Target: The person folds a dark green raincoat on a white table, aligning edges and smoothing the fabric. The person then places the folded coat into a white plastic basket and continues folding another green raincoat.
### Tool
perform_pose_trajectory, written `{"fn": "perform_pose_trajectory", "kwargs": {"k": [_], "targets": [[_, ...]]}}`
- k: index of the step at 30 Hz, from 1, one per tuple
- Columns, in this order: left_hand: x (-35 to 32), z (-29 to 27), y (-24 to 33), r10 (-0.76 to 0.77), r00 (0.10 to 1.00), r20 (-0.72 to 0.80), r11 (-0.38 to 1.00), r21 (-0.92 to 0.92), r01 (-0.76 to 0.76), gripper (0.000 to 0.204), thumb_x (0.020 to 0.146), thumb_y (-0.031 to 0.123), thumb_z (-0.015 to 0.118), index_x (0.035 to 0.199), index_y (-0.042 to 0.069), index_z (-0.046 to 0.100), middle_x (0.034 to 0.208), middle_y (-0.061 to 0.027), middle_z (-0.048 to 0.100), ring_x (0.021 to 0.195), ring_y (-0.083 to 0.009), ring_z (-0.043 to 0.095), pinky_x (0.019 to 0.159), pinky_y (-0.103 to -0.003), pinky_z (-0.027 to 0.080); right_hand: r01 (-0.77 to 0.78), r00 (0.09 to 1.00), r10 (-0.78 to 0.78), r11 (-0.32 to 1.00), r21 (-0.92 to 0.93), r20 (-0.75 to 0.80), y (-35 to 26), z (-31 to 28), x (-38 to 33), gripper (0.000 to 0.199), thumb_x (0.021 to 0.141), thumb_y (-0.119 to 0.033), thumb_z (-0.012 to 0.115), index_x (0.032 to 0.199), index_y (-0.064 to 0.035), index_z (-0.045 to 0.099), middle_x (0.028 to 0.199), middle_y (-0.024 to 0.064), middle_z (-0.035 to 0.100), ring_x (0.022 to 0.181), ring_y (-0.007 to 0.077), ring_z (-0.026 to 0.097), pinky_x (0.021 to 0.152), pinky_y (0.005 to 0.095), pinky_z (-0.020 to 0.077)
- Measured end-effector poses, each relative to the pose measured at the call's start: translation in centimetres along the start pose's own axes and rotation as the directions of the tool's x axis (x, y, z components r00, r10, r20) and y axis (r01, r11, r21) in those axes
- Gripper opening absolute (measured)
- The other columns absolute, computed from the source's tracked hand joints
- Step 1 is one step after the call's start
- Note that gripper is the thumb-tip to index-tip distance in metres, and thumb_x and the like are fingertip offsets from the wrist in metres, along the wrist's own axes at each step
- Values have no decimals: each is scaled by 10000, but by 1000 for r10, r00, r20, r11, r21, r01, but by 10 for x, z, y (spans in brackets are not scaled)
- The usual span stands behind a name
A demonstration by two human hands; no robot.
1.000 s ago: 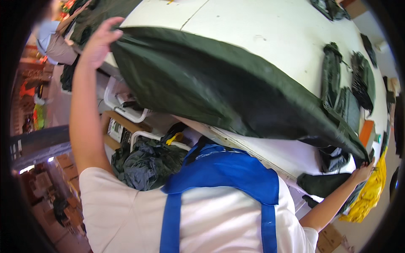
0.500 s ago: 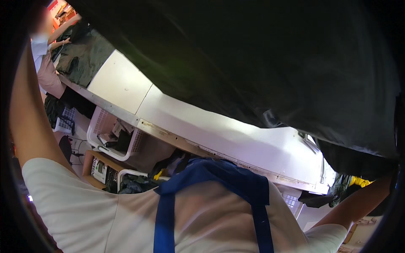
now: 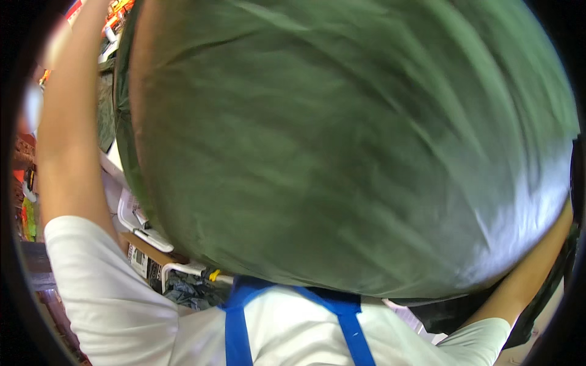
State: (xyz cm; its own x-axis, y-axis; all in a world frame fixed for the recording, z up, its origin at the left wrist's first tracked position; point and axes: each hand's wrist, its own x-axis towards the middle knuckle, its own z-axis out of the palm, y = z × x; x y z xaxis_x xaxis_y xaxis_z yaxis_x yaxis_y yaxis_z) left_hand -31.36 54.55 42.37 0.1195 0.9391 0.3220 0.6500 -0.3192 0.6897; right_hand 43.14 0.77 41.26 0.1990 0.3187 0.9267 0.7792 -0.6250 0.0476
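Observation:
A large dark green cloth (image 3: 342, 152) is spread out right in front of the camera and fills most of the view. My left arm (image 3: 67, 134) is raised along its left edge, and the hand passes out of sight at the top. My right forearm (image 3: 525, 280) reaches up under the cloth's lower right corner, where the fabric hides the hand. Below the cloth I see my white shirt (image 3: 110, 305) and blue apron straps (image 3: 235, 323).
Under the cloth's left edge are a white plastic frame (image 3: 137, 226), a small brown box (image 3: 143, 262) and a heap of dark clothes (image 3: 189, 293). Dark fabric hangs at the far right (image 3: 549, 293). Colourful clutter shows at the left rim.
The green cloth has been lifted from over the white table up close to the camera. It now hides the table and both hands. Both arms have gone higher.

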Motion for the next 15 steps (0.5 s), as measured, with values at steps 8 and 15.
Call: {"fn": "perform_pose_trajectory", "kwargs": {"k": [8,15], "targets": [[-55,355,-84,86,933,349,996,-36,-78,823,836,406,622,1478,155,173,1530,-202,67,1419,-320,80,1133,-388,180,118,487,-33,993,-28,873,-29,224,-192,321,942,-284,454,997,7,577,919,227,606,871,422,554,780,443,455],[-257,214,-338,-199,939,280,921,380,82,792,851,433,604,1445,58,238,1441,-266,289,1359,-365,264,1102,-403,248,-450,538,139,881,144,831,21,22,-396,357,980,-209,401,1215,20,541,1239,157,564,1135,276,531,974,346,388]]}}
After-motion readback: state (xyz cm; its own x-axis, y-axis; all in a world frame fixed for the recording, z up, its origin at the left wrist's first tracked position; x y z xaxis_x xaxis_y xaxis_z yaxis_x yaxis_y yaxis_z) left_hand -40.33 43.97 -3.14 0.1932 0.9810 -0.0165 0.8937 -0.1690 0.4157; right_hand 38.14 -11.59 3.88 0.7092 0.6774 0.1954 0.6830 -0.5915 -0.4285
